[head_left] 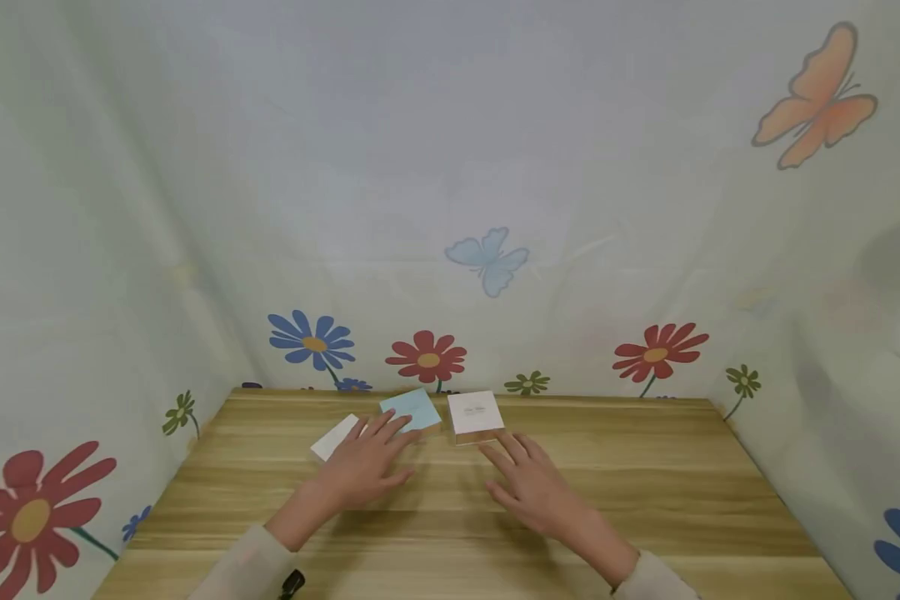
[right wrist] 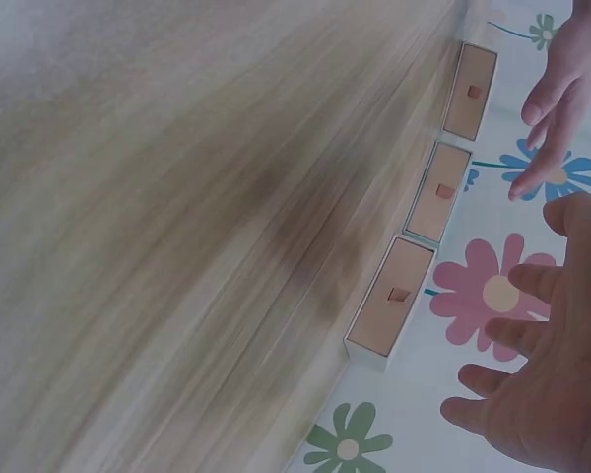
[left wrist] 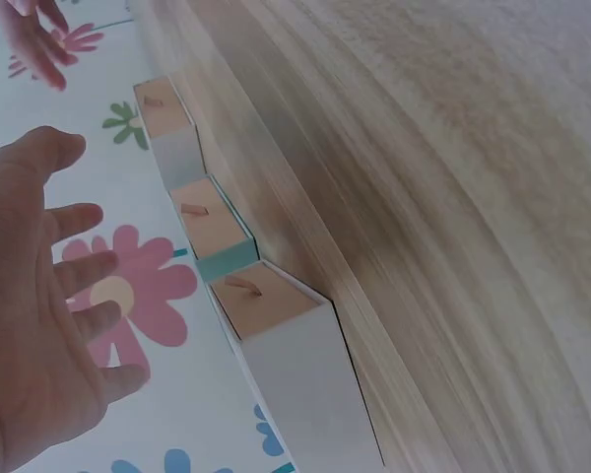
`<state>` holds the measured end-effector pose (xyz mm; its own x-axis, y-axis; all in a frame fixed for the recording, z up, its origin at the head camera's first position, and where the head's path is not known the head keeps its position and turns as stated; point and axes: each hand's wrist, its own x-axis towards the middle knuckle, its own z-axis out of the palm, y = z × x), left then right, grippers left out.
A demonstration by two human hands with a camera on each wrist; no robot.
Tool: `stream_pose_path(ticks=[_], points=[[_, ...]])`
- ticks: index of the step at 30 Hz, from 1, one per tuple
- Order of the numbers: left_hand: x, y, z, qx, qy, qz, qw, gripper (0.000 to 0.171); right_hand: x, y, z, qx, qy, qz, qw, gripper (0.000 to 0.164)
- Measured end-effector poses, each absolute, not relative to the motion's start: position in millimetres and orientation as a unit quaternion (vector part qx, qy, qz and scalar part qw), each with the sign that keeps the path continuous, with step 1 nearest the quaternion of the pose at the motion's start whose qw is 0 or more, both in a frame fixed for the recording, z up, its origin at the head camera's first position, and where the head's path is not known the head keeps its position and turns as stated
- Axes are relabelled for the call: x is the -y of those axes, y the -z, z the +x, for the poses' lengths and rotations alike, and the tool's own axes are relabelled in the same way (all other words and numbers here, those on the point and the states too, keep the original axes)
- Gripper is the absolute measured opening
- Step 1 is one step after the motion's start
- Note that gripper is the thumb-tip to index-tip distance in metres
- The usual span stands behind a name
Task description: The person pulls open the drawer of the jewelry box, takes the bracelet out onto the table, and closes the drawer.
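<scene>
Three small boxes with tan drawer fronts and little pull tabs stand in a row at the table's back. The left one is a white box (head_left: 335,437), partly hidden in the head view by my left hand (head_left: 363,467). Beside it is a light blue box (head_left: 420,407), overlapped by that hand's fingertips. The right-hand white box (head_left: 475,408) has printing on its lid, and the fingertips of my right hand (head_left: 536,487) come right up to its front corner. Both wrist views show the hands raised above table level, fingers spread and loosely bent, nothing held.
Wood-grain table (head_left: 607,467) extends under both arms. A white cloth backdrop with printed flowers and butterflies (head_left: 487,260) rises behind and along both sides. Near the left sleeve (head_left: 247,562), a small black object (head_left: 292,582) shows at the bottom edge.
</scene>
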<state>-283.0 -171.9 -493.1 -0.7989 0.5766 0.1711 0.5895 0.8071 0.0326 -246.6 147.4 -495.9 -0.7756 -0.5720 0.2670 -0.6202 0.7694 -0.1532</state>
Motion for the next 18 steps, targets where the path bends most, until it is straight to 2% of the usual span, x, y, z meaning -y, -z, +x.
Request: stream_pose_path(ticks=[18], points=[[200,493,-285,0.951,0.019,-0.291,0.1,0.054,-124,499,-251,0.924,-0.125,0.346,0.103,0.054]])
